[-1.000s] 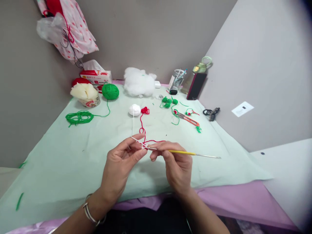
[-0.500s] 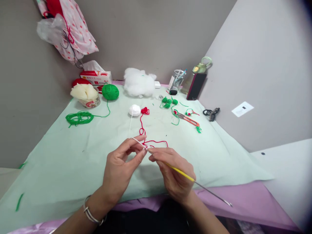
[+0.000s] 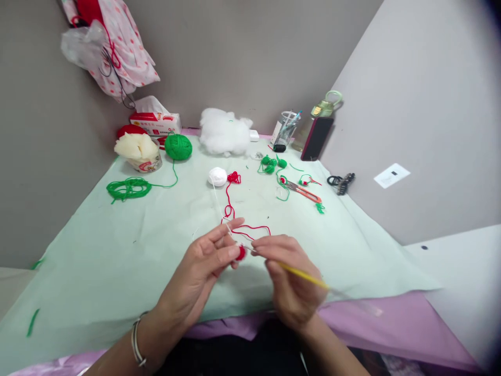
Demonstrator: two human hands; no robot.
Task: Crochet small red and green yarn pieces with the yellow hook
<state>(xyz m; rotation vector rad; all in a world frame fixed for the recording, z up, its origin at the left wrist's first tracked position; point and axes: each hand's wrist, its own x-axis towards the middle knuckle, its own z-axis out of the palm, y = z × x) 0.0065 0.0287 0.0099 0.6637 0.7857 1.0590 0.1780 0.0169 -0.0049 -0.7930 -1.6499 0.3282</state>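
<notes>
My left hand (image 3: 211, 261) pinches a small red crochet piece (image 3: 241, 253) between thumb and fingers, its index finger stretched out. White yarn (image 3: 217, 201) runs over that finger from the white yarn ball (image 3: 217, 177). In my right hand (image 3: 293, 277) is a crochet hook (image 3: 301, 273) with a yellow grip, held like a pen. Its tip meets the edge of the red piece; the far end is blurred. Red yarn (image 3: 254, 227) lies loose on the cloth just beyond my hands and leads up to a small red tangle (image 3: 234, 178).
Across the back stand a green yarn ball (image 3: 178, 147), white stuffing (image 3: 225, 131), a clear cup (image 3: 286, 130), a phone (image 3: 317, 138) and a bottle (image 3: 309, 133). An orange-handled cutter (image 3: 303, 191) lies at right near green yarn pieces (image 3: 268, 164). Coiled green yarn (image 3: 129, 188) is at left.
My right hand has moved right and slightly down with the hook. My left hand has turned, so the red piece now shows. The left index finger is lifted away from the thumb.
</notes>
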